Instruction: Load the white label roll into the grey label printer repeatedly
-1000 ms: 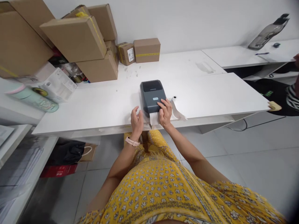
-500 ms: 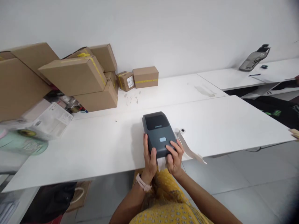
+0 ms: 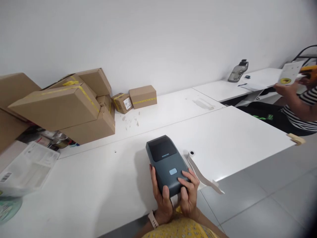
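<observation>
A dark blue-grey device (image 3: 165,165) with a glossy black panel and a light blue button is held at the table's front edge. My left hand (image 3: 162,200) grips its left side and near end, thumb at the near end. My right hand (image 3: 189,191) wraps round its near right corner, fingers resting on top. Between my hands, a pale strip of paper (image 3: 174,200) shows at the device's near end. To the right, a small paper roll (image 3: 192,153) lies on the table, its unrolled strip trailing over the front edge.
Cardboard boxes (image 3: 59,105) are stacked at the left on the white table (image 3: 223,138), beside a plastic-wrapped package (image 3: 29,168). Two small boxes stand by the wall. A grey bottle (image 3: 238,71) stands far right, where a person in stripes (image 3: 304,109) holds a white item.
The view has turned right and the person at the right edge has come into sight. The device appears nearer and larger, still in both my hands.
</observation>
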`<control>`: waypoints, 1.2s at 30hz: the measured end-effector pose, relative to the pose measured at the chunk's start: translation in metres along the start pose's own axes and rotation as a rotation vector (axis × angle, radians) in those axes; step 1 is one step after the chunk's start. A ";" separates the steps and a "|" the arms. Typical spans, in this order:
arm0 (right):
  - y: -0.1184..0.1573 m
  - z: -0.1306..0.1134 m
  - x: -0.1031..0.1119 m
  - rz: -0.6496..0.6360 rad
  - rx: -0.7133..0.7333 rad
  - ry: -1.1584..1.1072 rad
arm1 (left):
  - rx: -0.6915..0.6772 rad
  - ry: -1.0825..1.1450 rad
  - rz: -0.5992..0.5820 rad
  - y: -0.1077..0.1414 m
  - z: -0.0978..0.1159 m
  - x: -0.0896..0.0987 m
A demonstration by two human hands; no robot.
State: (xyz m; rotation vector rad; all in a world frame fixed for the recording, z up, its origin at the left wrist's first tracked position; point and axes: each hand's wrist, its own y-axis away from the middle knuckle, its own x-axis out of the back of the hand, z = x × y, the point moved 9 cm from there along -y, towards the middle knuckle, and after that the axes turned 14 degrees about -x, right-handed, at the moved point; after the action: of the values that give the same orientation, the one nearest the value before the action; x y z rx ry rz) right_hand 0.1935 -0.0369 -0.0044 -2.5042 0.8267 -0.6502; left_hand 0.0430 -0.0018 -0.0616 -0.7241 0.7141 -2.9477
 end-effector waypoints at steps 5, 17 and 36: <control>0.005 -0.017 -0.009 -0.008 -0.030 -0.005 | 0.034 0.111 0.217 -0.016 0.012 0.031; -0.001 -0.033 -0.009 -0.020 0.168 0.031 | -0.063 0.329 0.286 -0.037 0.015 0.051; -0.045 -0.039 -0.014 -0.298 0.186 0.016 | 0.528 0.691 -0.115 0.044 0.024 0.002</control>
State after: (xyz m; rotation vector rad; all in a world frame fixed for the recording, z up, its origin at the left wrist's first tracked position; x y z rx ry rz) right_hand 0.1816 -0.0050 0.0463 -2.4723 0.3779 -0.8051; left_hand 0.0478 -0.0519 -0.0614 0.3142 -0.1418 -3.2419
